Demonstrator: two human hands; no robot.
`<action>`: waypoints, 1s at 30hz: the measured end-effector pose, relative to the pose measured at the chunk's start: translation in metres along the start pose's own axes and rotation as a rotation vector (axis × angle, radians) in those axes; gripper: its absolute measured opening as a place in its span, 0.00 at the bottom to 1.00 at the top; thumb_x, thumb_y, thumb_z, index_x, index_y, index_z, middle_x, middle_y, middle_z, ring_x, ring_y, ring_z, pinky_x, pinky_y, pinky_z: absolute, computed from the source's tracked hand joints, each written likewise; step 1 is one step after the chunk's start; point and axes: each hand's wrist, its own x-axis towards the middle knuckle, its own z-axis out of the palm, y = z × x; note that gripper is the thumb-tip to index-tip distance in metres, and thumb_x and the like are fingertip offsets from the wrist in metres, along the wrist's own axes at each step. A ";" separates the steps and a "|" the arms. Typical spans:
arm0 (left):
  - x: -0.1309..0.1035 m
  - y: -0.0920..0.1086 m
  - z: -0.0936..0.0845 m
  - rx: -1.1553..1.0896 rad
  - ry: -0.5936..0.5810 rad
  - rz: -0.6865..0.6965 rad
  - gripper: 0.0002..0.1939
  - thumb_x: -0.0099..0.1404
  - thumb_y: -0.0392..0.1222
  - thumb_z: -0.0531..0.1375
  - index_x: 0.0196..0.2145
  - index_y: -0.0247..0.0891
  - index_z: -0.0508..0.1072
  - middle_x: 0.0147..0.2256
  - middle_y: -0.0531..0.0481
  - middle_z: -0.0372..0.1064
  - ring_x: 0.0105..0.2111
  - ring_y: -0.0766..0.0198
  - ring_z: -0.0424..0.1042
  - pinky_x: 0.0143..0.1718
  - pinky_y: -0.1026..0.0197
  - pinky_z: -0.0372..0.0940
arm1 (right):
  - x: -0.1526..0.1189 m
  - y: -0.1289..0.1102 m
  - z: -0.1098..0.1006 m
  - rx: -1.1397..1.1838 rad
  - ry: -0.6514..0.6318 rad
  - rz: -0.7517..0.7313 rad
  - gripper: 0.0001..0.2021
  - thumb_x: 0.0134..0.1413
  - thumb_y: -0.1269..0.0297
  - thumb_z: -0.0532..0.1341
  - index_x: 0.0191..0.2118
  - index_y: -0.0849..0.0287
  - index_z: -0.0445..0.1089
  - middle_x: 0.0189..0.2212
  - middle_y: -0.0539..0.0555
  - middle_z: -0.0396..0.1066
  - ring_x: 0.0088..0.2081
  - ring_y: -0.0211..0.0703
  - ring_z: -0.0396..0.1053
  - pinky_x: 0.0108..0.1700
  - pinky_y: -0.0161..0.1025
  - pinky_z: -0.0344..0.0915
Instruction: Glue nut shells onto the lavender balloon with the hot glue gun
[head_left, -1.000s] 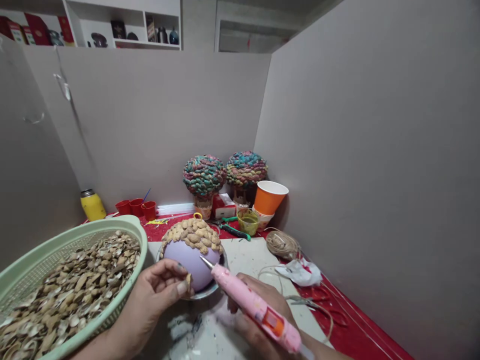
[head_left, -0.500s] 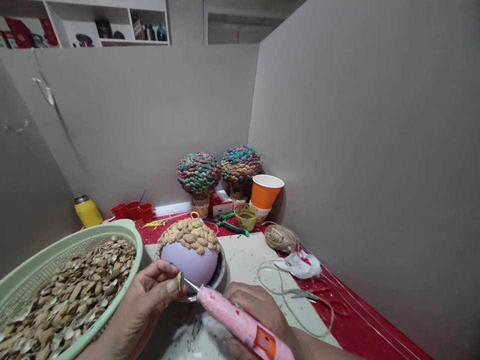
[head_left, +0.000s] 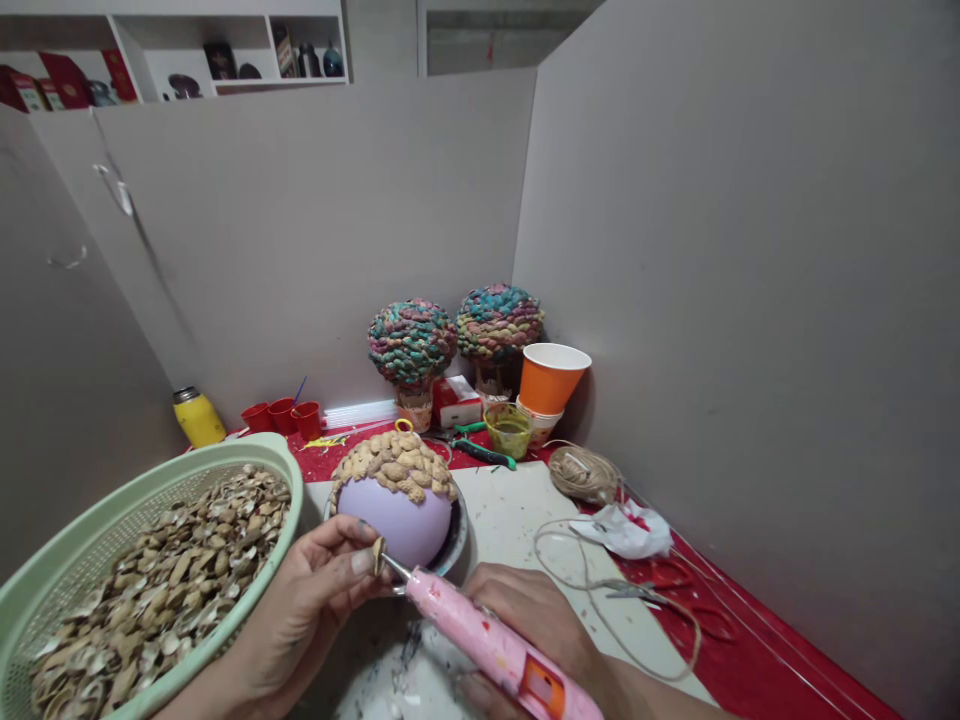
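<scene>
Between thumb and fingertips, my left hand (head_left: 322,590) pinches a peanut shell half (head_left: 379,556). My right hand (head_left: 529,620) is wrapped round a pink hot glue gun (head_left: 472,630), whose metal nozzle meets the shell. Just behind sits a lilac ball (head_left: 397,520) in a round metal bowl (head_left: 459,535); peanut shells (head_left: 394,462) cover its top, and a yellow ring sticks up there. To the left, a green plastic colander (head_left: 294,480) holds many loose shells (head_left: 180,580).
Two colourful shell-covered trees (head_left: 412,345) stand at the back beside an orange paper cup (head_left: 553,380). Pliers (head_left: 484,453), a twine roll (head_left: 581,473) and scissors (head_left: 637,592) lie to the right. Red cups (head_left: 282,414) and a yellow bottle (head_left: 199,417) stand back left.
The whole view has shifted slightly, so everything appears a little further right. Both hands keep their holds, the glue gun's nozzle still at the shell.
</scene>
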 end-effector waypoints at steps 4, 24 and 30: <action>0.001 0.000 0.000 -0.011 0.000 -0.005 0.06 0.57 0.33 0.66 0.33 0.36 0.74 0.31 0.51 0.71 0.31 0.66 0.71 0.39 0.61 0.67 | 0.000 0.002 0.002 -0.026 -0.021 -0.005 0.12 0.60 0.56 0.53 0.28 0.56 0.60 0.17 0.52 0.66 0.18 0.40 0.64 0.20 0.35 0.59; 0.002 -0.002 -0.001 0.042 -0.028 0.058 0.07 0.58 0.33 0.65 0.35 0.36 0.72 0.33 0.50 0.68 0.33 0.65 0.68 0.38 0.62 0.65 | 0.003 0.003 0.003 -0.136 0.032 -0.054 0.17 0.63 0.54 0.49 0.24 0.53 0.55 0.13 0.47 0.59 0.14 0.36 0.56 0.17 0.35 0.49; 0.002 -0.005 -0.004 0.063 -0.030 0.055 0.08 0.58 0.33 0.65 0.37 0.36 0.72 0.34 0.50 0.69 0.34 0.64 0.68 0.39 0.61 0.64 | 0.008 0.000 0.003 -0.181 0.063 -0.059 0.22 0.66 0.52 0.44 0.22 0.54 0.52 0.11 0.46 0.55 0.13 0.35 0.53 0.16 0.36 0.46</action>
